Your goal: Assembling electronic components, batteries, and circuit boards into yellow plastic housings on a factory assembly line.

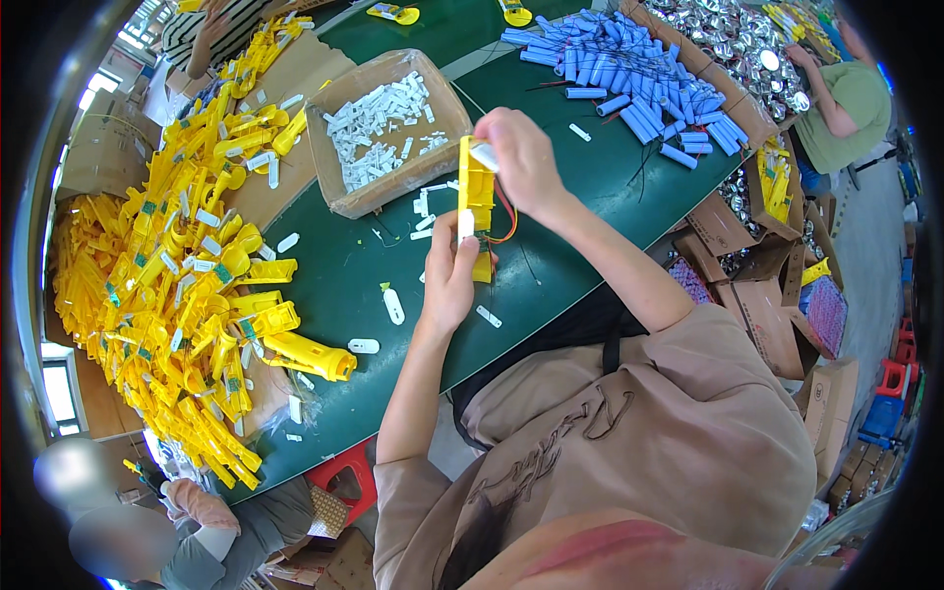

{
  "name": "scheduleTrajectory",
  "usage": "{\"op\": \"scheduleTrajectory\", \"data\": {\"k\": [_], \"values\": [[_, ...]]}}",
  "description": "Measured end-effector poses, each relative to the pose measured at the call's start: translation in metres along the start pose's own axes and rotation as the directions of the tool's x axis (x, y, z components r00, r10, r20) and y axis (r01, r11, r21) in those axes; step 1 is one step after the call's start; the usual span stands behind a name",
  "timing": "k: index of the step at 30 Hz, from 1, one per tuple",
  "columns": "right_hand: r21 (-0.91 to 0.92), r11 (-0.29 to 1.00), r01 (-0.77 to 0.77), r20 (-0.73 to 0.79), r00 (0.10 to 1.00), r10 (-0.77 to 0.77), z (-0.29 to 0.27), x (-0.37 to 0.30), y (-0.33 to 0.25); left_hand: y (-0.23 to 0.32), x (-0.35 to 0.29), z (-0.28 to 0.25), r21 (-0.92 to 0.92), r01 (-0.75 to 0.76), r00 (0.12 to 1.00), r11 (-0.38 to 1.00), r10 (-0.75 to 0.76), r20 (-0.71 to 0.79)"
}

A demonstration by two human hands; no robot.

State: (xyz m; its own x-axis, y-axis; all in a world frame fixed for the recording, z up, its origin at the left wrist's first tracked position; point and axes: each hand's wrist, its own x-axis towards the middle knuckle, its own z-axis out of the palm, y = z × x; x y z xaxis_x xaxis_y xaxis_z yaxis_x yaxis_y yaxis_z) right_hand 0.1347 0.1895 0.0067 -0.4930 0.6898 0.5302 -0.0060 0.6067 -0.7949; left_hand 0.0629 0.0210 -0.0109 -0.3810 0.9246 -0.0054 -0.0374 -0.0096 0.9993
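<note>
My left hand is closed around the lower part of a long yellow plastic housing, held nearly upright above the table. A small white part shows on the housing by my left thumb. At the upper end, my right hand has its fingers pinched on a white plastic piece against the housing. Red and dark wires loop out of the housing's right side. My right fingertips are partly hidden.
An open cardboard box of small white parts stands ahead on the green table. Yellow housings are heaped at left; blue wired cylinders lie at far right, beside shiny metal parts. Loose white pieces lie nearby. Other people work around.
</note>
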Motion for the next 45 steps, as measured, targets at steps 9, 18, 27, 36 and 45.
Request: {"op": "scheduleTrajectory", "data": {"k": [9,18,27,36,45], "values": [[0.411,0.896,-0.172,0.299,0.953,0.046,0.016,0.002,0.012,-0.004,0.003,-0.004,-0.028,0.043,0.999,0.999,-0.043,-0.008],[0.247,0.964,0.093,0.086,0.989,-0.118,0.023,-0.001,0.015,-0.005,0.007,-0.007,-0.163,0.091,0.995,0.982,-0.095,-0.020],[0.278,0.946,-0.170,0.131,0.982,0.138,0.022,0.013,0.021,-0.008,0.004,-0.002,-0.068,0.016,1.000,0.998,-0.015,0.021],[0.639,0.539,-0.549,0.579,0.805,0.133,0.001,-0.008,-0.004,0.008,0.004,-0.015,-0.393,0.071,0.996,0.917,-0.084,-0.017],[0.512,0.668,-0.540,0.468,0.827,0.311,0.013,-0.012,-0.018,0.000,0.007,-0.009,-0.330,0.044,0.999,0.943,-0.044,0.007]]}}
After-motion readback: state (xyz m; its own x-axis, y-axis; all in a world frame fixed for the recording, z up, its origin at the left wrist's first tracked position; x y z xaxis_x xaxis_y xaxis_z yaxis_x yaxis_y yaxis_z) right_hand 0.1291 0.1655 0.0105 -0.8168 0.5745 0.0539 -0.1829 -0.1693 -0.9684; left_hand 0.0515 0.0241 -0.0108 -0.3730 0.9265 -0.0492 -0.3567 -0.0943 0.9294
